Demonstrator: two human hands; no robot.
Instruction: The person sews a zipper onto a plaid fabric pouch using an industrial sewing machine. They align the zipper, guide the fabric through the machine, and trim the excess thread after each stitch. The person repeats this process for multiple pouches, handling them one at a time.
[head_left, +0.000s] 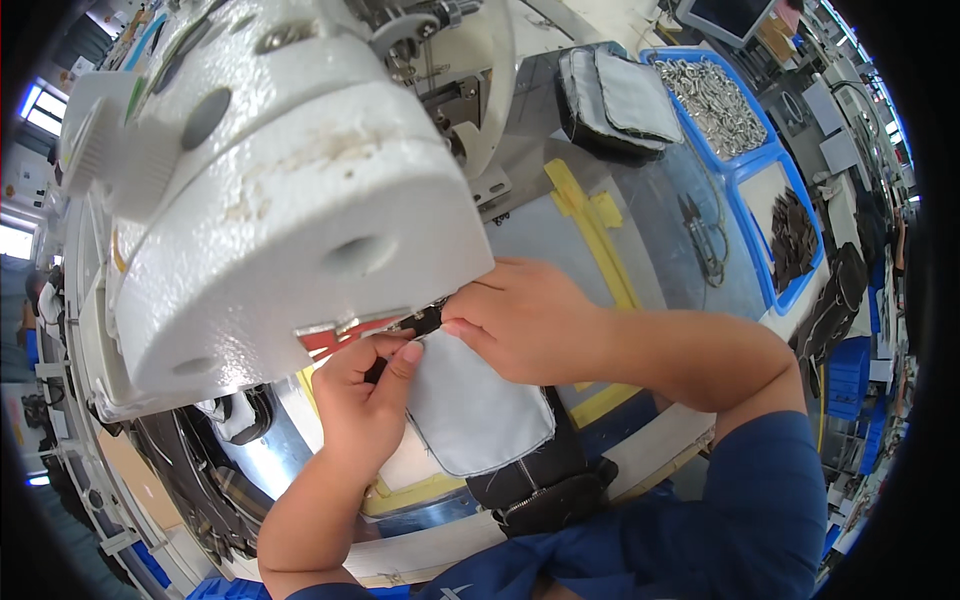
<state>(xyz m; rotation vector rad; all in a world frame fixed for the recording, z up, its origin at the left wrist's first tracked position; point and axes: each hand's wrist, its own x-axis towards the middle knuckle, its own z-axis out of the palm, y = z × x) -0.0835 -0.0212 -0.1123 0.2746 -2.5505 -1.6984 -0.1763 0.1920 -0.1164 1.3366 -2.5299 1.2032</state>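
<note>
A white sewing machine (320, 220) fills the upper left, its head hiding the needle area. Just beyond its near edge, my left hand (362, 400) pinches the top left corner of a light grey fabric panel (480, 405) between thumb and fingers. My right hand (535, 320) is closed at the panel's top edge, beside a short black strip (425, 318) that runs under the machine head. What its fingertips grip is partly hidden. Beneath the panel's lower end lies a black fabric piece with a zipper (550, 490).
Stacked grey and black fabric pieces (630, 100) lie at the back. Thread snips (705, 240) rest on the table near a blue tray (733, 170) holding metal hooks and dark strips. Yellow tape (590, 225) marks the tabletop. More black pieces (185, 470) lie at the left.
</note>
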